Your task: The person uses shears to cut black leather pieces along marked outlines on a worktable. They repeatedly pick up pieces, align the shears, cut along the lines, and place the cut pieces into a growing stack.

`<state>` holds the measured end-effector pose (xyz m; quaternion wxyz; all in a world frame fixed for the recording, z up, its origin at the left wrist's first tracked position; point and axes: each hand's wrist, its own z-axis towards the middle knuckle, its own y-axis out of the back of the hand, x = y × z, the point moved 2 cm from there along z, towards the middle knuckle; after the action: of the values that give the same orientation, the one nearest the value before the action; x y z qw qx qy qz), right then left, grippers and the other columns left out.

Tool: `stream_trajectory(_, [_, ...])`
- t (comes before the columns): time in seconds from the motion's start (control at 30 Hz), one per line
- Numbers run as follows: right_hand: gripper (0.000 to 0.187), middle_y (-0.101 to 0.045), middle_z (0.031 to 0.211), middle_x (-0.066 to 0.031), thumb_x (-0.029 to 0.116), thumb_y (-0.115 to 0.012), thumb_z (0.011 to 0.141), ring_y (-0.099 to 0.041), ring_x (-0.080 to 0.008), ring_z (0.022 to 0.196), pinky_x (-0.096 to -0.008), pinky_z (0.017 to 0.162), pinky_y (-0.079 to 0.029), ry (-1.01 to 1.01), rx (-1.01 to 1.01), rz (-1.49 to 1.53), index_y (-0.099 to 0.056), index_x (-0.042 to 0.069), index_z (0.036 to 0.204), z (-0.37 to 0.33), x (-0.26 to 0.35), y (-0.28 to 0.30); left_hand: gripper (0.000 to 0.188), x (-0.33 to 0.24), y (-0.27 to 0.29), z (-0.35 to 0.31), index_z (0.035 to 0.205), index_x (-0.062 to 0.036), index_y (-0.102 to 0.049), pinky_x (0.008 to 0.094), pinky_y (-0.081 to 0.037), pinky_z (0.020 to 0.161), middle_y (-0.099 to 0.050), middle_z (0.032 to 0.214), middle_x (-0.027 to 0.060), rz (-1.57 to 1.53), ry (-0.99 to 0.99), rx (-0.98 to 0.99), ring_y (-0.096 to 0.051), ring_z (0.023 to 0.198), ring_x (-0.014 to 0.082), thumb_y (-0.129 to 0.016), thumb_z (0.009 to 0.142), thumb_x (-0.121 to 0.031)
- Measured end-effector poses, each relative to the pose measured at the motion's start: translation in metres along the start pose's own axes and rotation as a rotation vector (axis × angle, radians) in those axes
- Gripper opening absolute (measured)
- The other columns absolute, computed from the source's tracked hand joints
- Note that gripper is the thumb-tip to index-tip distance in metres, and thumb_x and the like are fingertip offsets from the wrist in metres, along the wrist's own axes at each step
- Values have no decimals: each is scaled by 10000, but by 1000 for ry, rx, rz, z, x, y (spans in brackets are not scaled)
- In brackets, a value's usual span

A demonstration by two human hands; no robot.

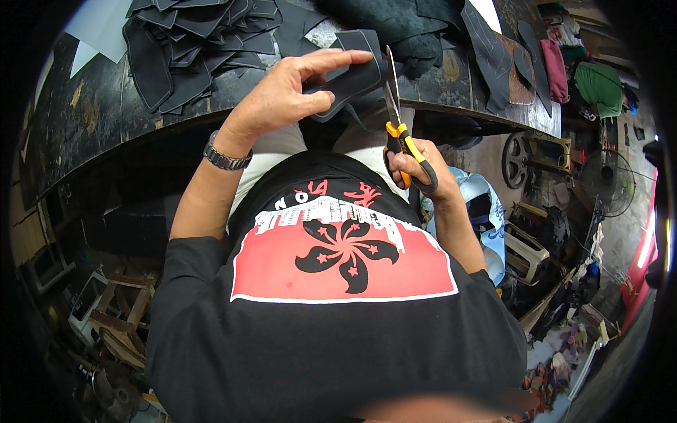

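Observation:
Between the thumb and fingers of my left hand (275, 99) is a black leather piece (358, 76), with a pale line running just inside its edge. It is held up at the near edge of the worktable. My right hand (436, 173) grips a pair of scissors (392, 106) by its yellow, orange and black handles. The blades point away from me and stand slightly apart, right beside the right edge of the leather piece. A thin dark strip (355, 117) hangs below that piece; whether it is still joined to it I cannot tell.
A heap of similar black leather pieces (201, 39) lies on the dark worktable (84, 130) at the far left. Dark crumpled material (416, 32) and larger marked leather sheets (488, 60) lie farther right. A wooden stool (123, 310) stands at lower left, a fan (606, 182) at right.

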<state>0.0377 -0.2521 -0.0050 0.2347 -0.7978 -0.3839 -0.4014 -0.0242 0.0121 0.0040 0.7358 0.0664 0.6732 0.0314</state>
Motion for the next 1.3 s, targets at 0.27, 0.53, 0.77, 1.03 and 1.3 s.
stream_trajectory(0.27, [380, -535, 579, -9, 351, -773, 791, -495, -76, 450, -210, 420, -388, 34, -46, -26, -608, 9, 814, 0, -3, 1, 571, 0, -3, 1, 1312, -96, -618, 213, -461, 819, -631, 1270, 38, 1, -60, -4, -565, 842, 76, -551, 748, -44])
stream_trajectory(0.53, [350, -511, 535, 10, 315, -807, 795, -473, -68, 410, -208, 388, -354, -3, -67, -13, -627, 15, 777, -5, -6, 0, 600, 0, 0, 0, 1302, -100, -623, 204, -455, 787, -640, 1246, 36, -34, -61, 1, -560, 869, 66, -492, 728, 17])
stream_trajectory(0.77, [311, -514, 532, 3, 282, -751, 837, -466, -54, 401, -189, 367, -337, -16, -73, -80, -598, 16, 788, -8, -10, 0, 591, 4, 0, 2, 1317, -99, -614, 207, -455, 779, -632, 1260, 34, -26, -49, 7, -540, 813, 65, -532, 735, -34])
stream_trajectory(1.03, [333, -535, 562, -4, 315, -757, 824, -494, -68, 429, -200, 398, -369, -23, -30, -87, -616, 13, 819, -6, -8, 2, 581, 1, 2, 0, 1314, -94, -615, 207, -472, 812, -629, 1254, 46, -8, 37, 59, -589, 865, 80, -544, 739, -53])
stream_trajectory(1.3, [383, -550, 583, -11, 374, -771, 802, -516, -76, 455, -203, 429, -407, 9, -48, -9, -642, 14, 827, -2, -8, -5, 622, 1, -13, -1, 1306, -59, -608, 201, -433, 795, -617, 1162, 42, -76, -84, 120, -534, 893, 83, -483, 705, 39])
